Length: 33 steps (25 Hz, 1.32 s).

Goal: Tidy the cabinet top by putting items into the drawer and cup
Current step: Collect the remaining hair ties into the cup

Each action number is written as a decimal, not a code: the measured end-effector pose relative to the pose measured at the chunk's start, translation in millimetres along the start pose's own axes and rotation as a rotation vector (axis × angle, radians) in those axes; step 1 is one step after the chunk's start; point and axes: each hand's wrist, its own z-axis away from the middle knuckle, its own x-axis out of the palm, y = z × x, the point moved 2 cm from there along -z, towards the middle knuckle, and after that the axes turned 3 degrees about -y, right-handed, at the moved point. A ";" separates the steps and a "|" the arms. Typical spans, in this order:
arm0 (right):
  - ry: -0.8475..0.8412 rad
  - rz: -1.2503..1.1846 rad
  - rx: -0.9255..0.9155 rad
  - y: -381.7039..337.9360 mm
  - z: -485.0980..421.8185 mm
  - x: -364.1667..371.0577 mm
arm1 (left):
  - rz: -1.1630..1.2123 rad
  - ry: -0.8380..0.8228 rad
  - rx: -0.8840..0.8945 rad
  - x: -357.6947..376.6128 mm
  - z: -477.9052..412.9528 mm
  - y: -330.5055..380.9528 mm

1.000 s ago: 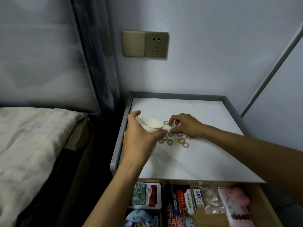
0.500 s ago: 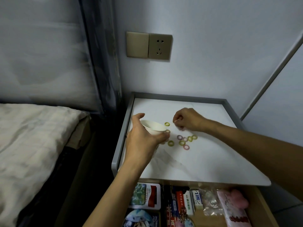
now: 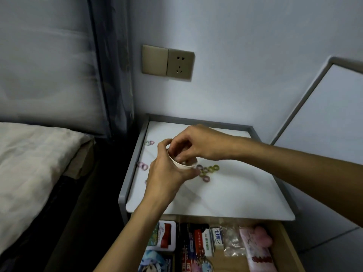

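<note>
The right fingertips [image 3: 179, 156] are bunched and point down into the mouth of the cup [image 3: 184, 165]. Whether they are pinching a ring or have let it go cannot be determined, since the cup wall hides the tips. The right hand [image 3: 198, 143] arches over the cup. One second ago it lay flat among the rings on the surface, and half a second ago it had lifted clear with its fingers pinched together, so it has now travelled to the cup. This indicates one transfer at the drop point. The left hand [image 3: 167, 174] grasps the cup from the near side, thumb and fingers wrapped round its wall, and holds it tilted just beside the main cluster of hair rings [image 3: 208, 170] on the cabinet top [image 3: 225, 195]. That cluster remains on the surface, touching or nearly touching the cup base. Further rings lie well apart along the left side, one pair [image 3: 149, 142] toward the back and another [image 3: 142, 165] nearer the middle, both close to the raised rim [image 3: 131, 173]. The rim bounds the left and rear edges and would stop rings from sliding off there. The front edge has no lip and overhangs the open drawer [image 3: 288, 244], already stocked with packets. The right half of the top offers free room for the arm. Judged progress: drawer filling appears done, and ring collection is partway.
</note>
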 end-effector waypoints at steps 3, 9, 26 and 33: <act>0.062 -0.190 0.027 7.2 10.0 -11.3 | -0.005 0.014 -0.001 -0.5 4.3 -2.3; 0.304 0.000 0.585 111.1 25.4 18.5 | -0.005 0.045 -0.007 -9.1 6.4 2.5; 0.392 -0.147 0.554 123.0 -9.9 84.4 | -0.040 0.048 -0.028 -11.0 -1.3 -6.1; 0.289 -0.052 0.444 115.5 -6.1 64.5 | -0.052 0.050 -0.043 -13.6 -1.1 -10.3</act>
